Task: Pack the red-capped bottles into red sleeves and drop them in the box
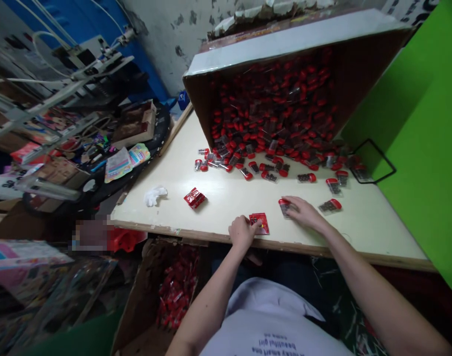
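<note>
Head view, left hand (242,233) at red card (259,223), right hand (302,212) on packet (284,208)

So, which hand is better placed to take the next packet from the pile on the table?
Right, probably: the right hand is closer to the pile of packets, though it already touches one packet. The left hand sits farther away, by the red card.

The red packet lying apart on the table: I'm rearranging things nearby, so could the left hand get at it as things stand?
Probably yes. The left hand rests near the front edge of the tabletop, and only bare tabletop seems to lie between it and the red packet; nothing stands in the way.
</note>
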`<action>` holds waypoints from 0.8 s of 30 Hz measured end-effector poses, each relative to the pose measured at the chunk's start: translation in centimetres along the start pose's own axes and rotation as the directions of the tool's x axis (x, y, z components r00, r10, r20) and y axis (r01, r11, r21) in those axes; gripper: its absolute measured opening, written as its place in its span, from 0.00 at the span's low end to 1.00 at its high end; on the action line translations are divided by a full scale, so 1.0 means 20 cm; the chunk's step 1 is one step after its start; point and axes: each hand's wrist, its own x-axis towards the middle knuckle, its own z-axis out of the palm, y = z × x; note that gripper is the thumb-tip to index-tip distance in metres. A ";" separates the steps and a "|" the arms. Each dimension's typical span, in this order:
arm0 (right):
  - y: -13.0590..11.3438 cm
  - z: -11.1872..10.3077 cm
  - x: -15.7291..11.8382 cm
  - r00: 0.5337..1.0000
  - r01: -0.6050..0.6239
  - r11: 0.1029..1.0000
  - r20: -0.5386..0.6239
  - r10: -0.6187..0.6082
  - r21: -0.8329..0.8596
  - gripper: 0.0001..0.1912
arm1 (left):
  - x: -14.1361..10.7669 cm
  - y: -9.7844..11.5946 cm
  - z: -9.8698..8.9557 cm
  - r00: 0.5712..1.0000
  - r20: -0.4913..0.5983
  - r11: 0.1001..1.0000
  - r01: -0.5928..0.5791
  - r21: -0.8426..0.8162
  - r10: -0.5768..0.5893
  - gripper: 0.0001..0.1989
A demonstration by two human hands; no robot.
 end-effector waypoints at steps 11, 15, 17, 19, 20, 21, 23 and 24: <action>-0.17 0.17 -0.08 0.903 -0.293 0.953 -0.306 0.302 0.079 0.25 | 0.06 -0.05 0.03 0.994 0.097 0.969 0.074 -0.234 -0.052 0.07; -0.24 0.20 -0.12 0.910 -0.248 0.921 -0.253 0.327 0.300 0.22 | 0.06 -0.08 0.02 0.996 0.089 0.962 0.039 -0.270 -0.016 0.07; -0.29 0.23 -0.14 0.927 -0.246 0.897 -0.181 0.329 0.369 0.22 | 0.05 -0.09 0.02 0.997 0.079 0.959 0.043 -0.281 -0.021 0.07; -0.34 0.27 -0.16 0.950 -0.228 0.914 -0.128 0.284 0.336 0.20 | 0.05 -0.09 0.01 0.997 0.071 0.956 0.051 -0.290 -0.032 0.08; -0.36 0.29 -0.17 0.960 -0.211 0.935 -0.117 0.253 0.285 0.19 | 0.05 -0.09 0.01 0.997 0.069 0.954 0.055 -0.293 -0.036 0.09; -0.37 0.31 -0.17 0.967 -0.195 0.954 -0.116 0.225 0.227 0.17 | 0.05 -0.09 0.01 0.997 0.068 0.953 0.058 -0.297 -0.039 0.10; -0.38 0.34 -0.17 0.973 -0.172 0.976 -0.130 0.189 0.134 0.14 | 0.05 -0.10 0.02 0.997 0.069 0.950 0.063 -0.305 -0.044 0.09; -0.39 0.35 -0.17 0.973 -0.168 0.979 -0.139 0.183 0.112 0.13 | 0.05 -0.10 0.02 0.996 0.071 0.949 0.068 -0.309 -0.048 0.09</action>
